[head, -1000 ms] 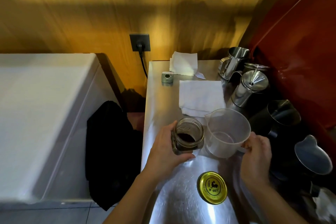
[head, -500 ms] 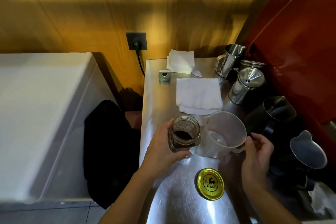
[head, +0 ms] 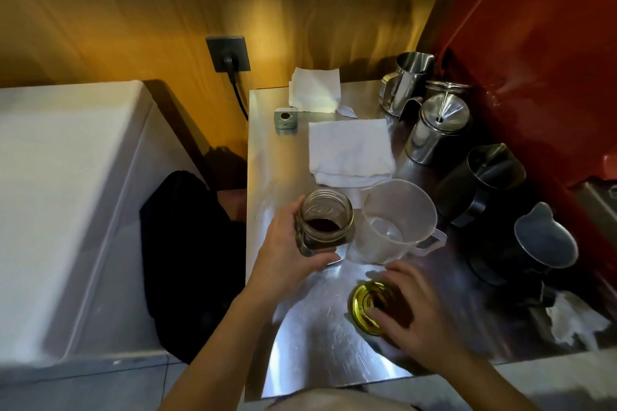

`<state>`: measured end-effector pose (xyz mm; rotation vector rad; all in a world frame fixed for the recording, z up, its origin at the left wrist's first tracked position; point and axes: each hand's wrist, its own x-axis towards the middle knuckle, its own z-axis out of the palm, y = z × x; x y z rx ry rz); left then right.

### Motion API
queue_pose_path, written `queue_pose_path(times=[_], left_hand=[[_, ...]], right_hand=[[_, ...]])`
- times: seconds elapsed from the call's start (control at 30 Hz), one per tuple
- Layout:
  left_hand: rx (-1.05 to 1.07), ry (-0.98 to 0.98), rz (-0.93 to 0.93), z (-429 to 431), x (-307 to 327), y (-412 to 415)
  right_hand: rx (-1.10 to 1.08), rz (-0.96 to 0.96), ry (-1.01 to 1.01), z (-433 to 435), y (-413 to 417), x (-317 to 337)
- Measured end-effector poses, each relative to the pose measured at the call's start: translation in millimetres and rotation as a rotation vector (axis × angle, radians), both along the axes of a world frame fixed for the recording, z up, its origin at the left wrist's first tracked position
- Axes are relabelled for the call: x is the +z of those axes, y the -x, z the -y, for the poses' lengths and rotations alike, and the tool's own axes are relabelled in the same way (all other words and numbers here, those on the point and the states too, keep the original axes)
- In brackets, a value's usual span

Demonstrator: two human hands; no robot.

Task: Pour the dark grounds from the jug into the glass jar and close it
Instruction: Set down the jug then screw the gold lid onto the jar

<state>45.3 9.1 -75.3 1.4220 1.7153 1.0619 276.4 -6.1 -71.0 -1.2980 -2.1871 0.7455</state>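
Note:
The glass jar (head: pixel 325 220) stands lidless on the steel counter (head: pixel 300 354) with dark grounds at its bottom. My left hand (head: pixel 287 250) is wrapped around its left side. Right beside it stands the clear plastic jug (head: pixel 397 220), upright, with nothing inside, its handle pointing right. The gold lid (head: pixel 362 305) lies flat on the counter in front of the jug. My right hand (head: pixel 414 314) hovers over the lid with fingers spread, covering its right half; I cannot tell whether it touches the lid.
A folded white cloth (head: pixel 350 150) and a paper napkin (head: pixel 314 93) lie behind the jar. Several steel and dark pitchers (head: pixel 437 130) crowd the right side by the red wall. A small grey device (head: pixel 285 118) sits at the back left. A black bag (head: pixel 190 260) sits left of the counter.
My right hand let go of the jug's handle and moved toward me, down over the gold lid. My left hand stayed on the jar.

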Motion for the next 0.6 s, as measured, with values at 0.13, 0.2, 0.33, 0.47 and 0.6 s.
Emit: queue_pose_path(times=[0.13,0.2,0.33,0.47,0.6], left_hand=[[-0.008,0.0,0.006,1,0,0],[-0.009,0.004,0.007,1,0,1],[-0.009,0.012,0.014,1,0,1],[-0.014,0.007,0.022,1,0,2],[-0.011,-0.001,-0.008,0,0,1]], right_hand=[[0.041,0.121,0.011,5,-3,-15],[0.098,0.178,0.026,7,-5,-19],[0.139,0.173,-0.036,9,-4,-16],[0.157,0.044,-0.04,7,-1,-2],[0.179,-0.163,-0.029,2,10,28]])
